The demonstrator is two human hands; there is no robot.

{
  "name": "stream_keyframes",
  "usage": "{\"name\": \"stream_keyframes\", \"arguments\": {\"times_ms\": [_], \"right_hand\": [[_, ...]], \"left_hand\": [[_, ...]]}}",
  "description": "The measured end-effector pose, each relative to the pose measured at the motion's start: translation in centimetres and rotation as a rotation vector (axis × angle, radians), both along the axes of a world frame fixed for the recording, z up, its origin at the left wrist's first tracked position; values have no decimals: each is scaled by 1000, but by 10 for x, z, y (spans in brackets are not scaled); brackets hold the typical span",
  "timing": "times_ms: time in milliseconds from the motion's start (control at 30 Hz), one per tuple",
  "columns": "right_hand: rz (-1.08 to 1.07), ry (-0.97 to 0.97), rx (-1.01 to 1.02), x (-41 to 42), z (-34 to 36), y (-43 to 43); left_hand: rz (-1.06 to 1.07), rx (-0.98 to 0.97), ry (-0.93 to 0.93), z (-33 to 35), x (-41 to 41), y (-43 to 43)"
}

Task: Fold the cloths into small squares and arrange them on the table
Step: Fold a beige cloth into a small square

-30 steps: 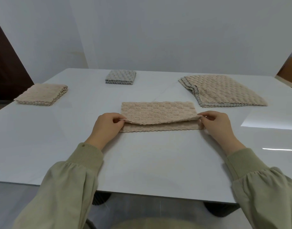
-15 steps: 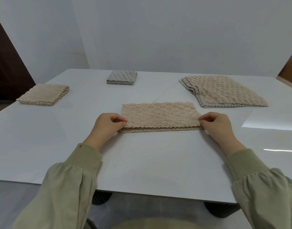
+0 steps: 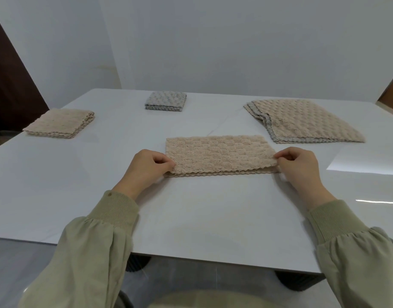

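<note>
Centrally, a beige waffle-textured cloth [image 3: 220, 154] lies between the hands on a glossy white surface [image 3: 191, 218], folded in half into a long strip with scalloped edges. The left hand [image 3: 147, 168] and right hand [image 3: 298, 166] each pinch a near corner. No writing is visible. Beyond the right hand sits a stack of unfolded cloths [image 3: 302, 121].

Two folded squares [image 3: 60, 123] [image 3: 166, 104], one half-folded cloth [image 3: 220, 154], one unfolded stack [image 3: 302, 121], two hands [image 3: 146, 167] [image 3: 300, 167]

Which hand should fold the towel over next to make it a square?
Probably either: left hand and right hand each pinch an end of the beige cloth. I'd guess right, folding toward the left.
</note>
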State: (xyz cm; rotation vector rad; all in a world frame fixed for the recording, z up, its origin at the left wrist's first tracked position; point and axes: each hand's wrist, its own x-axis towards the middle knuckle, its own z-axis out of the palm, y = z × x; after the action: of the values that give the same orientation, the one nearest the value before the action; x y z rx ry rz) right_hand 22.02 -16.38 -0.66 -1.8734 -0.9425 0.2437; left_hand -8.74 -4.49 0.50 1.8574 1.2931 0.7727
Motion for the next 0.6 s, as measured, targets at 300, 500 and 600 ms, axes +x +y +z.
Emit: {"name": "stream_keyframes", "arguments": {"times_ms": [300,500,600], "right_hand": [[-4,-98,-174,2,-3,-3],[-6,-186,-213,-1,-2,-3],[-31,-215,-164,-3,0,-3]], "left_hand": [[-53,96,166,-2,0,-1],[-48,124,164,-4,0,0],[-15,105,63,-3,0,1]]}}
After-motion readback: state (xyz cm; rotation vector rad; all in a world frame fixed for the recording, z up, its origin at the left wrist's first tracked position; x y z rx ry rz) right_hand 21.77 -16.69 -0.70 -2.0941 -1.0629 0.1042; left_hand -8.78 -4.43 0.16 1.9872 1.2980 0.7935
